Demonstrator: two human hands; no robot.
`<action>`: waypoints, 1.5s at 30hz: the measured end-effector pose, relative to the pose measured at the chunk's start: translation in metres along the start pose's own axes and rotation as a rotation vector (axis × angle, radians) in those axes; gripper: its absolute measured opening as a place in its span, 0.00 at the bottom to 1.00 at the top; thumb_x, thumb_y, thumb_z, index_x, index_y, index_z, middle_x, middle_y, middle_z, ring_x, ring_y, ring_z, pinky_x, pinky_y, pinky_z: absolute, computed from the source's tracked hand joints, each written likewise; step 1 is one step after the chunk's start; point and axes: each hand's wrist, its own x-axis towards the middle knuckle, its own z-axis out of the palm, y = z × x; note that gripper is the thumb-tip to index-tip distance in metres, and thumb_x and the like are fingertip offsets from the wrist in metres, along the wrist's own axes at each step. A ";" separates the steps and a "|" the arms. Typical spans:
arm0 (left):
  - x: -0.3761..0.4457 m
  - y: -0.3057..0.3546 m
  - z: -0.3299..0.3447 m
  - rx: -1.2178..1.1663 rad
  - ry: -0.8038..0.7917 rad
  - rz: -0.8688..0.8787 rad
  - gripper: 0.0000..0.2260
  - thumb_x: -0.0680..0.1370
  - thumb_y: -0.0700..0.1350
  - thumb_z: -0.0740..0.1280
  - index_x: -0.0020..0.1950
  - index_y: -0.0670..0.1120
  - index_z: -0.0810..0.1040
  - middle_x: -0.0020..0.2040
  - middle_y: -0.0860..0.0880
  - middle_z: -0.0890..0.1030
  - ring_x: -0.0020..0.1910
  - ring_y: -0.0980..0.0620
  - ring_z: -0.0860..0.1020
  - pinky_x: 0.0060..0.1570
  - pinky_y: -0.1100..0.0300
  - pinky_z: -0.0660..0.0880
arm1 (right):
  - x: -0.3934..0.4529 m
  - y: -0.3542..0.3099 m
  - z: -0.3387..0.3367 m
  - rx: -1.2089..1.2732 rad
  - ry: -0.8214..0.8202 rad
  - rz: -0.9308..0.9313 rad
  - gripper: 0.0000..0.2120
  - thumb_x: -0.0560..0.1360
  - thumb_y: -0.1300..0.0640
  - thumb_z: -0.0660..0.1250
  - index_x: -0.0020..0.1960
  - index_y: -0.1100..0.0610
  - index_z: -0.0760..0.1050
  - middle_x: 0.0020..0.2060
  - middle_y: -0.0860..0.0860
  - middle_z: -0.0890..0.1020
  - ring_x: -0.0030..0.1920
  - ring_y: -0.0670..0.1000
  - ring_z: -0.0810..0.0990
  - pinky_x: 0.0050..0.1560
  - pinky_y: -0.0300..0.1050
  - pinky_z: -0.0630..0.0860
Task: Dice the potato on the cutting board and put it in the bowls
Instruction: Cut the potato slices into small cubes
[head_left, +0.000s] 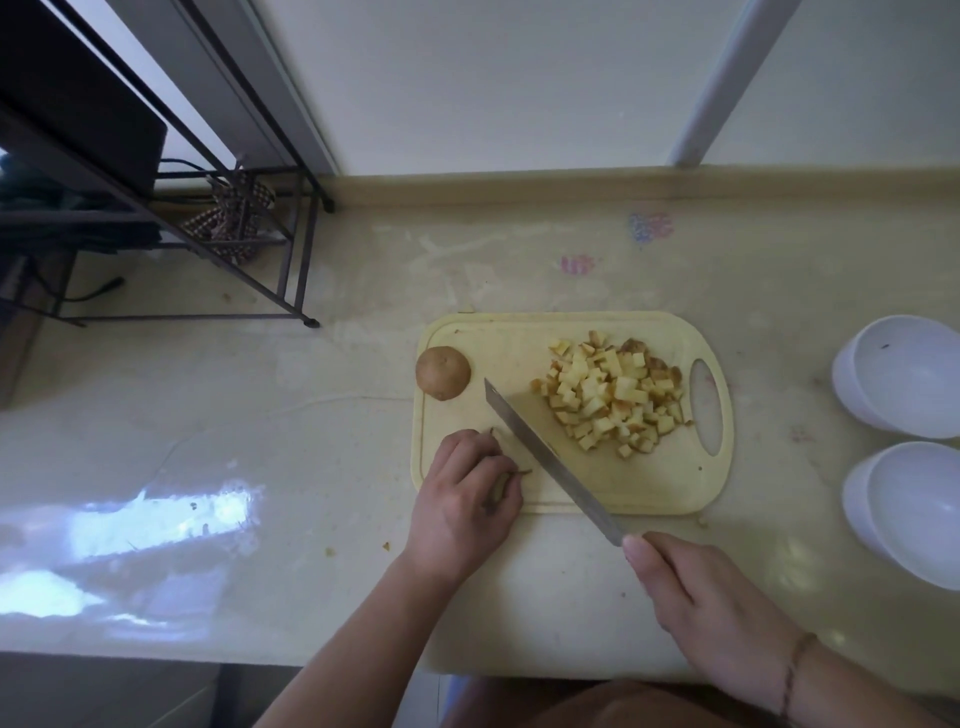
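A pale yellow cutting board (467, 332) lies on the counter. A heap of diced potato (613, 395) sits on its right half, near the handle hole. A brown potato half (443, 372) rests at the board's far left corner. My left hand (465, 499) presses a piece of potato, mostly hidden under the fingers, onto the board's near left corner. My right hand (711, 603) grips the handle of a knife (550, 457), whose long blade slants across the board right beside my left fingers. Two white bowls (904, 374) (914, 509) stand empty to the right of the board.
A dark metal rack (244, 223) with a checked cloth stands at the back left of the counter, a black appliance above it. The wall runs along the back. Small potato scraps (385, 545) lie on the counter near my left wrist. The counter's front edge is close to me.
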 end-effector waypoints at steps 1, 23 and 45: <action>0.000 0.001 0.000 -0.004 0.003 0.000 0.03 0.73 0.36 0.75 0.43 0.39 0.83 0.47 0.45 0.80 0.51 0.45 0.78 0.54 0.58 0.76 | -0.001 -0.001 0.000 0.007 -0.014 -0.006 0.31 0.71 0.27 0.46 0.34 0.54 0.67 0.28 0.48 0.77 0.31 0.49 0.75 0.42 0.51 0.73; 0.003 0.001 -0.004 -0.063 -0.028 -0.048 0.02 0.72 0.35 0.75 0.44 0.38 0.85 0.46 0.45 0.82 0.51 0.47 0.80 0.52 0.57 0.78 | 0.018 -0.006 0.019 -0.031 -0.005 -0.068 0.41 0.63 0.16 0.33 0.33 0.49 0.66 0.26 0.51 0.74 0.34 0.48 0.76 0.36 0.42 0.68; 0.086 0.023 -0.070 0.260 -0.930 0.108 0.30 0.71 0.63 0.70 0.69 0.49 0.76 0.64 0.51 0.78 0.60 0.50 0.75 0.59 0.54 0.75 | 0.002 0.023 -0.002 -0.834 0.306 -0.486 0.41 0.82 0.35 0.36 0.35 0.51 0.81 0.18 0.52 0.75 0.14 0.50 0.72 0.17 0.37 0.54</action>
